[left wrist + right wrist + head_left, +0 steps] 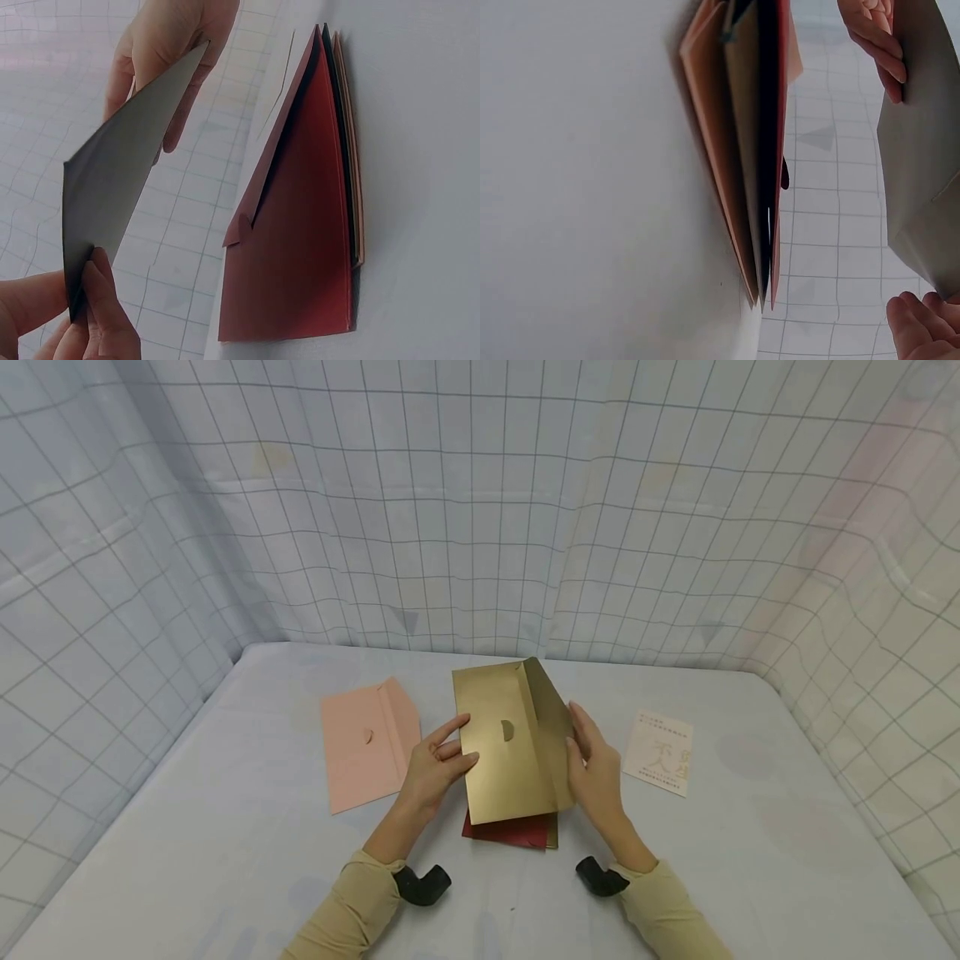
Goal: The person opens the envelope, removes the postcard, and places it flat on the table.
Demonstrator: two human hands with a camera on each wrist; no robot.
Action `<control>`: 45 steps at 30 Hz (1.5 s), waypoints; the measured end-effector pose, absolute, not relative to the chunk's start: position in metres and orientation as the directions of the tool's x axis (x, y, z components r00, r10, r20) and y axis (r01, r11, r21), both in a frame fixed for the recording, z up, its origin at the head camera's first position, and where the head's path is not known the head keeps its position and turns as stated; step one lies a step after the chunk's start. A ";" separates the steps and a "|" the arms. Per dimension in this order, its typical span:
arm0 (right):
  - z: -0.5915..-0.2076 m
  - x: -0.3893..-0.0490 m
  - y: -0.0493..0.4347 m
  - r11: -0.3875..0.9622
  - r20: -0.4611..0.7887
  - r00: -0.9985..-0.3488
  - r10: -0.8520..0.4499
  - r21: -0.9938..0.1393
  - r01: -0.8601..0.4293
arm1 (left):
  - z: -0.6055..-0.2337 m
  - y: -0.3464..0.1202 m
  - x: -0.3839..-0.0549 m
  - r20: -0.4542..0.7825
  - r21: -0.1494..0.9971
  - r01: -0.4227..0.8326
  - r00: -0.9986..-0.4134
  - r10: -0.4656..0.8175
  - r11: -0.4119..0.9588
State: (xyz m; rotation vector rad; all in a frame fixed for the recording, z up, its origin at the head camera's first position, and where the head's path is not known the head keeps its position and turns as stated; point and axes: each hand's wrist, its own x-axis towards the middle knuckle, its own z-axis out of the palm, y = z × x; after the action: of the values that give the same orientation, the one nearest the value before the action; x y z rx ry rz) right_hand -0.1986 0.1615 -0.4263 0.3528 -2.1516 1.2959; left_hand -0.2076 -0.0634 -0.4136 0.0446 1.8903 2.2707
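A gold envelope [498,777], its side flap folded out to the right, is held raised and tilted above a small stack. My left hand [431,772] pinches its left edge, with the thumb in front. At the flap's outer edge, my right hand [597,772] holds the envelope between thumb and fingers. Beneath it lies the stack, topped by a red envelope [292,262] with a partly lifted flap. Dark, gold and orange-toned edges show under the red one in the wrist views.
To the left lies a pink envelope [356,752], flap opened out. A cream card [660,752] with printed characters lies on the right. Grid-patterned curtains [487,527] enclose the white-covered table [225,843] at the back and sides.
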 end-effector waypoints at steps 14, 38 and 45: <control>-0.425 -0.199 0.163 0.581 0.596 -0.801 0.057 -0.672 -0.459 | -0.411 -0.063 -0.207 -0.107 0.962 -0.145 -0.980 0.170 -0.231; -0.429 -0.199 0.162 0.637 0.633 -0.774 0.027 -0.607 -0.474 | -0.408 -0.062 -0.203 -0.031 0.974 -0.072 -0.982 0.189 -0.214; -0.429 -0.199 0.162 0.462 0.586 -0.809 0.034 -0.727 -0.508 | -0.410 -0.061 -0.204 0.001 0.979 -0.039 -0.980 0.198 -0.201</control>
State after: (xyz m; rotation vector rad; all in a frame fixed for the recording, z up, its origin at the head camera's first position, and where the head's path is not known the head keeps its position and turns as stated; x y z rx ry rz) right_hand -0.1989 0.1618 -0.4292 0.3933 -2.1822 1.3396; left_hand -0.2040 -0.0607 -0.4101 0.1896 1.8796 2.3150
